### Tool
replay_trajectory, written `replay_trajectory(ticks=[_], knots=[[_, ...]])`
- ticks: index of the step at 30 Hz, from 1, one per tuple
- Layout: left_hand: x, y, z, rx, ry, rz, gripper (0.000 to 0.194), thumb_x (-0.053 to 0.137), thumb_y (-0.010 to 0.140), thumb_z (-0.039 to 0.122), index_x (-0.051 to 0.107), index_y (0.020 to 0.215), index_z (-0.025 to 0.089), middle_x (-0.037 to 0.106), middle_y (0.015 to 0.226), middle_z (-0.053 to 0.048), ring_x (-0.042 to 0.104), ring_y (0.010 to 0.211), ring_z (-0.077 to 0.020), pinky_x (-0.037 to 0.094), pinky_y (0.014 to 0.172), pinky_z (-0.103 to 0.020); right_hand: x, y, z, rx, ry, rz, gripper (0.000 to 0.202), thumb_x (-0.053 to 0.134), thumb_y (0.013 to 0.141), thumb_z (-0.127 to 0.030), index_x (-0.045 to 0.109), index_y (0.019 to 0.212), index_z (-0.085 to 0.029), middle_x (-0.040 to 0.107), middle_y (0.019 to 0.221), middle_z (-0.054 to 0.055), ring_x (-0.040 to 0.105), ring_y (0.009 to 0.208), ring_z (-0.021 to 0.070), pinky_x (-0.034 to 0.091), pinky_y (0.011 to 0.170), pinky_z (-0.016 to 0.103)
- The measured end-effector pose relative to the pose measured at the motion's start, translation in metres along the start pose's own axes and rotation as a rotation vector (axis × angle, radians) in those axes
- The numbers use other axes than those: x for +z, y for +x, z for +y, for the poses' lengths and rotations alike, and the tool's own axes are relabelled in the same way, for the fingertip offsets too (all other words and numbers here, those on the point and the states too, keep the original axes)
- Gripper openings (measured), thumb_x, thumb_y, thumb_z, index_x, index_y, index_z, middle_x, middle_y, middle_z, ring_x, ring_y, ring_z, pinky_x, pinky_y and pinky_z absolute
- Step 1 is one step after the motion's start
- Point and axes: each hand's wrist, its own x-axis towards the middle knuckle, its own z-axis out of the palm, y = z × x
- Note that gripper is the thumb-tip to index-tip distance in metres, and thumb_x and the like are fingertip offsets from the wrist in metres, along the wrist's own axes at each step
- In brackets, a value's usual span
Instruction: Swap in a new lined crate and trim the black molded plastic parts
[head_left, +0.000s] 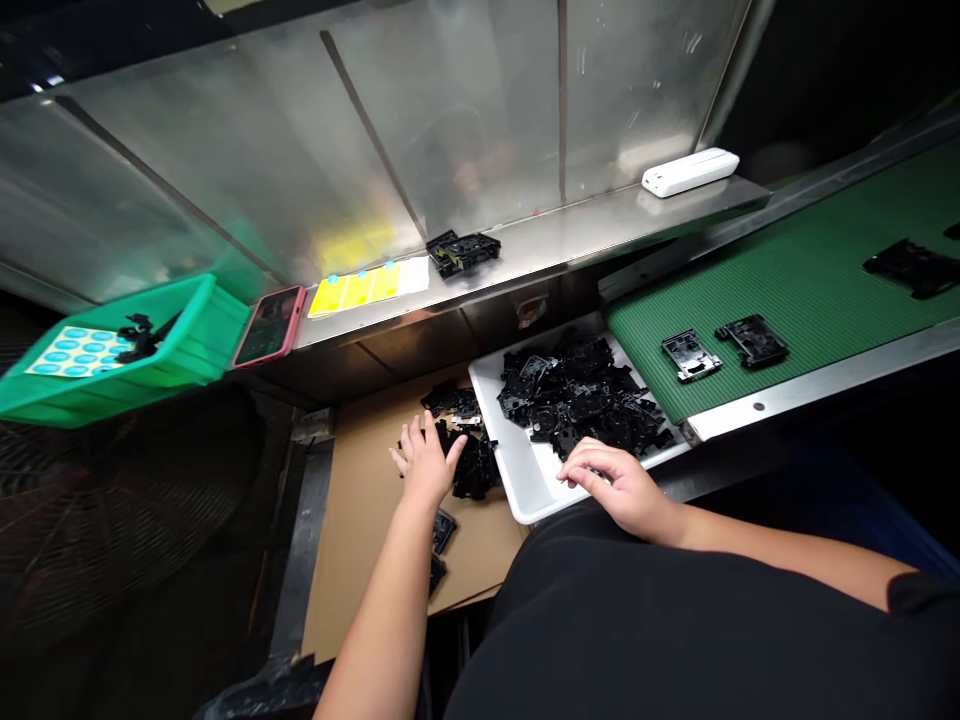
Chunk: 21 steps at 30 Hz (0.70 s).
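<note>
My left hand (427, 462) is over the cardboard (360, 510), its fingers spread beside a pile of black parts (474, 468); nothing shows in its grip. A white tray (523, 490) heaped with black plastic parts (585, 395) stands to the right of that pile. Above the tray's near right edge, my right hand (619, 490) has its fingers curled and pressed together; whether anything small is between them is hidden. Two more black pieces (442, 530) lie on the cardboard, partly behind my left forearm.
A green conveyor belt (810, 290) at right carries several parts (752, 340). The metal shelf (555, 240) holds black parts (463, 254), yellow labels (356, 290), a phone (270, 326) and a white device (690, 172). A green bin (180, 340) is at left.
</note>
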Motion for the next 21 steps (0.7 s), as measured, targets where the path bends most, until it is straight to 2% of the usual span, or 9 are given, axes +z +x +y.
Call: replay_trajectory(ticks=[2,4,7,9,11,13,15,18,21], knots=[[0.008,0.002,0.021,0.108,-0.128,-0.003,0.073,0.045,0.096,0.055,0.031,0.156,0.015,0.027,0.164,-0.021,0.011,0.155,-0.0392,0.002,0.122,-0.067,-0.004,-0.003,0.001,-0.016,-0.001,0.012,0.022,0.057,0.103,-0.028,0.076,0.096,-0.020,0.069,0.086,0.006,0.062,0.087,0.0190,0.050,0.082,0.035],[0.027,-0.002,0.053,0.245,-0.300,-0.091,0.059,0.045,0.097,0.046,0.042,0.149,0.018,0.040,0.156,-0.019,0.028,0.150,-0.0350,0.014,0.125,-0.058,-0.008,-0.006,0.001,-0.019,0.005,0.033,0.021,0.057,0.103,-0.027,0.076,0.097,-0.020,0.067,0.085,0.005,0.062,0.086,0.0185,0.050,0.081,0.034],[0.073,-0.013,0.102,0.366,-0.424,-0.301,0.048,0.055,0.093,0.039,0.055,0.138,0.022,0.058,0.139,-0.014,0.052,0.133,-0.0296,0.036,0.117,-0.045,-0.017,-0.010,0.001,0.000,0.029,0.071,0.021,0.056,0.103,-0.027,0.076,0.097,-0.020,0.066,0.085,0.005,0.063,0.084,0.0178,0.049,0.078,0.033],[0.108,-0.020,0.128,0.366,-0.430,-0.394,0.064,0.069,0.082,0.037,0.052,0.141,0.020,0.056,0.142,-0.017,0.051,0.134,-0.0317,0.039,0.115,-0.042,-0.022,-0.013,0.000,0.016,0.044,0.100,0.022,0.056,0.103,-0.027,0.076,0.098,-0.020,0.065,0.085,0.005,0.063,0.083,0.0178,0.049,0.077,0.032],[0.137,-0.023,0.145,0.315,-0.415,-0.447,0.087,0.079,0.072,0.033,0.042,0.149,0.015,0.045,0.151,-0.022,0.042,0.142,-0.0376,0.033,0.118,-0.047,-0.026,-0.016,0.000,0.034,0.051,0.123,0.022,0.056,0.103,-0.028,0.076,0.098,-0.021,0.065,0.086,0.005,0.063,0.082,0.0179,0.049,0.077,0.032],[0.155,-0.021,0.153,0.253,-0.399,-0.468,0.098,0.081,0.068,0.030,0.034,0.153,0.014,0.036,0.156,-0.024,0.033,0.146,-0.0417,0.025,0.120,-0.055,-0.030,-0.019,0.000,0.054,0.042,0.129,0.022,0.056,0.103,-0.029,0.076,0.098,-0.021,0.065,0.086,0.004,0.063,0.082,0.0177,0.049,0.077,0.031],[0.164,-0.018,0.153,0.209,-0.412,-0.477,0.097,0.080,0.067,0.028,0.035,0.152,0.017,0.033,0.158,-0.021,0.028,0.147,-0.0419,0.019,0.120,-0.059,-0.032,-0.022,0.002,0.072,0.025,0.124,0.023,0.055,0.103,-0.029,0.076,0.098,-0.021,0.065,0.085,0.004,0.062,0.082,0.0174,0.049,0.078,0.031],[0.164,-0.016,0.149,0.164,-0.517,-0.493,0.087,0.081,0.065,0.023,0.045,0.144,0.022,0.043,0.153,-0.016,0.028,0.147,-0.0390,0.014,0.122,-0.057,-0.035,-0.024,0.004,0.098,0.016,0.129,0.024,0.054,0.103,-0.030,0.076,0.098,-0.022,0.064,0.084,0.004,0.062,0.082,0.0174,0.049,0.079,0.031],[0.157,-0.023,0.145,0.089,-0.719,-0.484,0.085,0.083,0.061,0.021,0.050,0.139,0.021,0.052,0.145,-0.015,0.033,0.144,-0.0373,0.012,0.124,-0.055,-0.039,-0.025,0.004,0.115,0.025,0.144,0.024,0.054,0.103,-0.031,0.076,0.099,-0.022,0.065,0.086,0.004,0.063,0.082,0.0178,0.049,0.078,0.031]])
